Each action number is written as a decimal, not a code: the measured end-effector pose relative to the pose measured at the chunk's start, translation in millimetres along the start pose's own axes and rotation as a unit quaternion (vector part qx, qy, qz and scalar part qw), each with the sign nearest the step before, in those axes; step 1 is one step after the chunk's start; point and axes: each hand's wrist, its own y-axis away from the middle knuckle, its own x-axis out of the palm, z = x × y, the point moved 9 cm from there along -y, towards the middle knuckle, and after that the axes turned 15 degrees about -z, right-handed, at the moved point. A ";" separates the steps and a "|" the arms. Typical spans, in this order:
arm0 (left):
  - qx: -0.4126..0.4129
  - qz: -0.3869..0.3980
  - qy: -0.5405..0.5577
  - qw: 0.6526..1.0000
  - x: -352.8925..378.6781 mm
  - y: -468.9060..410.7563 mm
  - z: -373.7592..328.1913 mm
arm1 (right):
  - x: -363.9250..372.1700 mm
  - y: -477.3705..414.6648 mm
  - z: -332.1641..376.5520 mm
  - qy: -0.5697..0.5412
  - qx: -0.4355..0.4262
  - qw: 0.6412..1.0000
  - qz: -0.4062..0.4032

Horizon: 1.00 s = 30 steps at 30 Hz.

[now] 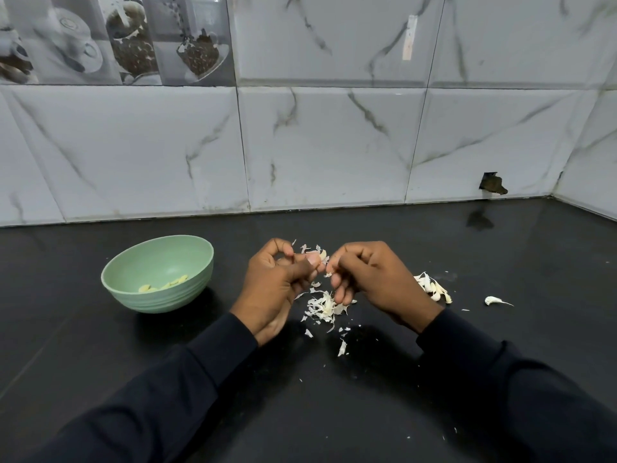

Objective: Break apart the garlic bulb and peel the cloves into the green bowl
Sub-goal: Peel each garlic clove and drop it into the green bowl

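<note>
Nearest the camera, two dark sleeves (207, 372) reach forward over a black countertop (334, 412), whose near stretch is bare apart from tiny white flecks. Between the wrists lies a loose heap of papery garlic skins (322, 305), with a few bigger scraps trailing toward the viewer.

Above that heap the left hand (277, 285) and the right hand (370, 279) meet. The left hand's fingers are curled in, thumb and fingertips pinched on a partly peeled garlic clove (317, 257). The right hand's fingertips (334, 264) close on the same clove from the other side, the remaining fingers bent down toward the skins.

Just right of the right hand, partly hidden by it, a cluster of unpeeled cloves (434, 289) lies on the counter, and a single clove (495, 300) lies apart farther right, with open counter beyond it.

Left of the hands, clear of them, the green bowl (133, 272) holds a few pale peeled cloves (163, 285).

Farther back the counter runs empty to the marble-patterned tiled wall (334, 145), which turns a corner at far right. A dark hole (492, 183) breaks the tile near that corner.
</note>
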 end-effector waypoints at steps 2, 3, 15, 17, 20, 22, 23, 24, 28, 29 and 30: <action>-0.021 0.010 -0.004 1.000 0.8 1.2 6.0 | -2.7 -1.2 1.2 0.006 -0.011 1.000 -0.003; -0.027 0.014 -0.010 0.999 1.1 1.7 8.1 | -3.6 -1.0 3.2 0.009 -0.023 1.000 -0.005; 0.165 0.011 -0.156 0.974 2.1 5.7 -16.3 | -10.7 -2.3 4.9 0.000 -0.049 0.998 -0.024; 0.193 0.008 -0.178 0.965 3.3 6.8 -19.9 | -10.5 -1.6 5.8 0.007 -0.055 0.998 -0.023; 0.213 0.008 -0.204 0.955 4.8 6.6 -21.1 | -9.6 -0.9 4.8 0.001 -0.044 0.999 -0.020; 0.225 0.010 -0.218 0.950 6.3 8.1 -21.6 | -10.1 -1.2 3.7 0.004 -0.034 0.999 -0.022; 0.230 0.012 -0.224 0.947 7.3 9.2 -21.5 | -10.5 -1.2 3.4 0.009 -0.033 0.999 -0.022; 0.235 0.016 -0.230 0.944 8.6 10.7 -21.5 | -11.0 -1.1 3.5 0.016 -0.036 0.999 -0.023; 0.255 0.014 -0.245 0.935 9.6 12.0 -23.5 | -11.5 0.5 5.2 0.020 -0.041 0.999 -0.021; 0.261 0.010 -0.249 0.933 9.0 11.6 -24.6 | -10.9 0.9 5.2 0.011 -0.037 0.999 -0.016; 0.267 0.007 -0.254 0.929 8.5 11.6 -25.7 | -9.8 0.9 5.5 0.005 -0.032 0.999 -0.011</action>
